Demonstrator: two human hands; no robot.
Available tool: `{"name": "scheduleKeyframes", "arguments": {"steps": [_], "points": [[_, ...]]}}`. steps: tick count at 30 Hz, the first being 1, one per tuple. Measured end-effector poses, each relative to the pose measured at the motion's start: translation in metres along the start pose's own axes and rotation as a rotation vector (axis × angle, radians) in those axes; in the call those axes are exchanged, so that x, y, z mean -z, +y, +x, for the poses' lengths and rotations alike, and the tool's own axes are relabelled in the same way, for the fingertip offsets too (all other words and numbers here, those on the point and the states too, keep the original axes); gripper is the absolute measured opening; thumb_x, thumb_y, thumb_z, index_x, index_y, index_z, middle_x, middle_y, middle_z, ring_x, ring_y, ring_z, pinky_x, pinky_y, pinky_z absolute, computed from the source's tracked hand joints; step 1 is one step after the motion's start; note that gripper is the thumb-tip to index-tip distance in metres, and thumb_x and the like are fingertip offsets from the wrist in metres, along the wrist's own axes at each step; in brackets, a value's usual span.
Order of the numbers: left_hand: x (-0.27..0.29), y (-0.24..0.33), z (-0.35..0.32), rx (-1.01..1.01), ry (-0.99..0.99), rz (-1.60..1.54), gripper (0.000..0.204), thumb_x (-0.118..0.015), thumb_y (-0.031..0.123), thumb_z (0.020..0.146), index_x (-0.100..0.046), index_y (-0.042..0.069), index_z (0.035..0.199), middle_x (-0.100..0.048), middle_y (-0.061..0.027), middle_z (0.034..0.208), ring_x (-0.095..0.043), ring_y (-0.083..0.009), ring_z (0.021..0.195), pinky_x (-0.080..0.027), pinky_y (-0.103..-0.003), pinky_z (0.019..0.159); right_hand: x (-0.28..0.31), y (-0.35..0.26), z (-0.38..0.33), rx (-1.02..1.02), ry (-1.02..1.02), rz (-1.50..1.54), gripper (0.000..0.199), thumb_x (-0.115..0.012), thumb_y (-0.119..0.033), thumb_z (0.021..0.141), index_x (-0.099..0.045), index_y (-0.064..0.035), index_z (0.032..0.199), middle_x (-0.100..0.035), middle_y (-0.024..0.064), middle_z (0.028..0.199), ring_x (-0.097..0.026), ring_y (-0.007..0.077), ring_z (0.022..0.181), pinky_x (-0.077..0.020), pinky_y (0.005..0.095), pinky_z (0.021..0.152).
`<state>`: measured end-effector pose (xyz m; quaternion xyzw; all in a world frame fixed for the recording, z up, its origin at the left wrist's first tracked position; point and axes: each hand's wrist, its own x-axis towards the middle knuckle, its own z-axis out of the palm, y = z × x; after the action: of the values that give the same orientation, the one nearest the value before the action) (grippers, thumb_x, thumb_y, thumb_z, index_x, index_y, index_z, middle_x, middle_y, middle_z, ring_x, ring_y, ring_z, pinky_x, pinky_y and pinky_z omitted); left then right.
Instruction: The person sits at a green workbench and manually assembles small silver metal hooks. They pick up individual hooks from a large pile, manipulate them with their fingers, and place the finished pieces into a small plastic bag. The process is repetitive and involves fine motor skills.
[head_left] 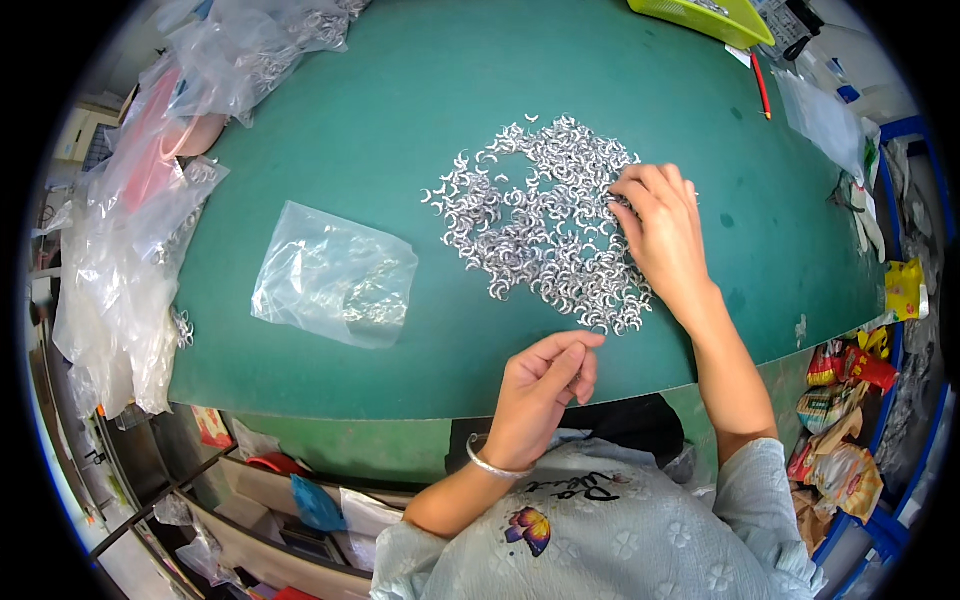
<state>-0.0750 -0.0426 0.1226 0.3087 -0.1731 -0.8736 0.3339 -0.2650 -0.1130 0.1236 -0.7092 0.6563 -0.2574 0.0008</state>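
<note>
A loose pile of small silvery crescent-shaped metal pieces [560,265] is spread over the green tabletop. At its right edge, my right hand [660,215] bends its fingers down among the pieces, thumb drawn in toward them; what lies between the fingertips is hidden. My left hand [550,385] is just below the pile, near the table's front edge. Its fingers are curled in and the thumb presses against them, and I cannot make out what they hold. Left of the pile lies a flat clear plastic bag [335,275].
Clear plastic bags [120,290] with metal pieces crowd the left edge, around a pink basin [190,135]. At the far right are a yellow-green basket [710,20], a red pencil [762,88] and a plastic bag [825,120]. Colourful packets [840,475] fill a blue-framed shelf at right.
</note>
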Motion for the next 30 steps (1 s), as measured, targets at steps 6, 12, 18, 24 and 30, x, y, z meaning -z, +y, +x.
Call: {"name": "scheduleKeyframes", "arguments": {"steps": [6, 12, 18, 24, 30], "points": [[0.001, -0.001, 0.001, -0.052, 0.024, 0.042, 0.02, -0.048, 0.008, 0.09, -0.056, -0.003, 0.104, -0.051, -0.0033, 0.074, -0.044, -0.0097, 0.064, -0.038, -0.023, 0.059, 0.01, -0.002, -0.01, -0.189, -0.037, 0.345, 0.009, -0.061, -0.002, 0.076, -0.061, -0.0013, 0.085, -0.06, 0.0055, 0.081, -0.053, 0.0162, 0.073, -0.041, 0.0293, 0.067], [-0.006, 0.001, 0.0, -0.201, 0.114, 0.16, 0.021, -0.054, 0.002, 0.085, -0.057, -0.002, 0.105, -0.053, -0.0041, 0.081, -0.045, -0.0096, 0.067, -0.039, -0.023, 0.06, 0.026, -0.032, -0.056, -0.678, -0.265, 1.534, 0.012, -0.058, -0.001, 0.082, -0.057, 0.0008, 0.094, -0.061, 0.0054, 0.08, -0.055, 0.0095, 0.071, -0.042, 0.0228, 0.063], [-0.012, 0.005, 0.0, -0.366, 0.029, 0.401, 0.025, -0.056, -0.007, 0.08, -0.059, -0.002, 0.104, -0.053, -0.0025, 0.087, -0.048, -0.0036, 0.072, -0.036, -0.014, 0.053, 0.034, -0.044, -0.076, -0.785, -0.417, 1.807, 0.009, -0.059, -0.003, 0.082, -0.057, -0.0002, 0.091, -0.06, 0.006, 0.079, -0.054, 0.0099, 0.07, -0.04, 0.0204, 0.061], [-0.015, 0.011, -0.005, -0.37, 0.015, 0.477, 0.023, -0.058, -0.009, 0.078, -0.061, -0.003, 0.099, -0.052, -0.0033, 0.088, -0.05, -0.0051, 0.074, -0.041, -0.016, 0.058, 0.035, -0.046, -0.084, -0.886, -0.426, 1.885, 0.009, -0.058, -0.004, 0.083, -0.057, 0.0001, 0.09, -0.059, 0.0053, 0.08, -0.054, 0.0103, 0.07, -0.0409, 0.0211, 0.062], [-0.015, 0.012, -0.008, -0.415, -0.008, 0.527, 0.022, -0.058, -0.01, 0.076, -0.061, -0.003, 0.097, -0.053, -0.005, 0.089, -0.052, -0.0076, 0.077, -0.044, -0.019, 0.063, 0.037, -0.047, -0.088, -0.951, -0.45, 1.99, 0.011, -0.057, -0.006, 0.084, -0.057, 0.0006, 0.092, -0.06, 0.0073, 0.085, -0.054, 0.0113, 0.071, -0.0424, 0.0219, 0.063]]}}
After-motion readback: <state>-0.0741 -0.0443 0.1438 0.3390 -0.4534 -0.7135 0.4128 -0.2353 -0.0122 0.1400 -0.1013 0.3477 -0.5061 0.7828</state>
